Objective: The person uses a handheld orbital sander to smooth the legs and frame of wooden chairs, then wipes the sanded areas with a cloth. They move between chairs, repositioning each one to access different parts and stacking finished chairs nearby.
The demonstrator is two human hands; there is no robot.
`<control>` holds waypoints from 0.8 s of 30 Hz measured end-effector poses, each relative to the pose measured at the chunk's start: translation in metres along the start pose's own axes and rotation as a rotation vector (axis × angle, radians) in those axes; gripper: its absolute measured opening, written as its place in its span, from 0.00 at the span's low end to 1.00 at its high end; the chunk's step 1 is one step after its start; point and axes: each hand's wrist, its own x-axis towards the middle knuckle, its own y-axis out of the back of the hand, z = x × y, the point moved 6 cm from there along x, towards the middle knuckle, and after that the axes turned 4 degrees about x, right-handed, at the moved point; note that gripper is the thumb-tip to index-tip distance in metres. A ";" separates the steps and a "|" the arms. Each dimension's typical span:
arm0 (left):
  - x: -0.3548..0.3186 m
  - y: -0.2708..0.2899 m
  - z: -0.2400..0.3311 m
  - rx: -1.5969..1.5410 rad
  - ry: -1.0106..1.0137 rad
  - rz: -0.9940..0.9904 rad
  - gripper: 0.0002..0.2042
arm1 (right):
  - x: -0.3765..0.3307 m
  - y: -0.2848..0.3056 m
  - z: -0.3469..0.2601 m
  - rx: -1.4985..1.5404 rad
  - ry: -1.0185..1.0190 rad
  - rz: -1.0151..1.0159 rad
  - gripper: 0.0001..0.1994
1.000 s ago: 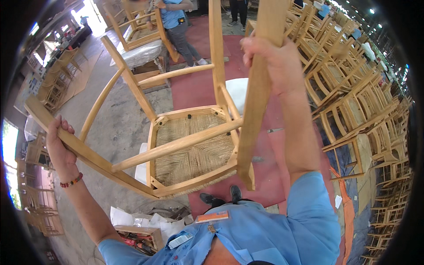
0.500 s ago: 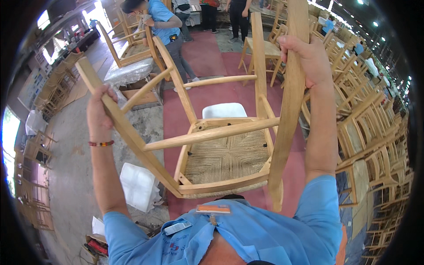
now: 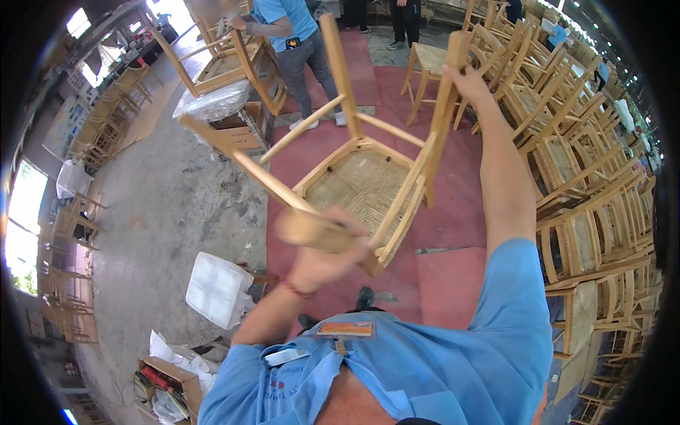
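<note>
A pale wooden chair (image 3: 395, 228) with a woven cord seat (image 3: 370, 183) is tilted legs-up in front of me, the seat's underside showing. My right hand (image 3: 467, 86) is closed round the upper part of the chair leg at the far right. Close to my body, my left hand (image 3: 333, 251) grips the near part of the frame, where a leg end points toward me; motion smears this hand and some fingers are hidden. Beneath the chair lies red matting (image 3: 453, 283).
Rows of wooden chairs (image 3: 577, 234) crowd the right side. A co-worker (image 3: 301, 53) stands at the far left by another upturned chair (image 3: 223, 67) on a wrapped stack. A white padded piece (image 3: 218, 289) and an open carton (image 3: 170, 379) lie at the near left.
The chair has turned and tilted, its seat now farther from my body. My left hand has come from the far left to near my chest. My right hand still holds a leg.
</note>
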 end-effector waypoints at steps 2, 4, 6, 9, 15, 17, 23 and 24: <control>0.001 -0.060 -0.032 0.032 0.026 -0.005 0.13 | -0.023 -0.016 0.016 -0.184 -0.019 -0.214 0.40; 0.000 -0.113 -0.042 -0.008 -0.168 -0.155 0.13 | -0.080 -0.021 0.032 -0.257 -0.009 -0.272 0.33; 0.007 -0.139 -0.052 0.055 -0.133 -0.180 0.17 | -0.155 -0.018 0.045 -0.009 -0.057 -0.382 0.28; 0.028 -0.149 -0.053 0.140 -0.232 -0.232 0.24 | -0.265 -0.013 0.061 0.688 -0.294 -0.314 0.25; -0.005 -0.018 -0.057 0.298 -0.370 -0.077 0.29 | -0.377 -0.029 0.022 0.693 -0.115 0.074 0.28; -0.031 0.059 -0.066 0.539 -0.254 0.225 0.19 | -0.371 -0.043 0.012 0.517 -0.201 0.154 0.23; -0.008 0.218 -0.092 0.389 -0.106 0.714 0.26 | -0.347 -0.062 0.010 0.410 -0.310 0.603 0.10; 0.017 0.218 -0.102 0.227 -0.059 0.558 0.26 | -0.344 -0.062 0.014 0.413 -0.290 0.592 0.10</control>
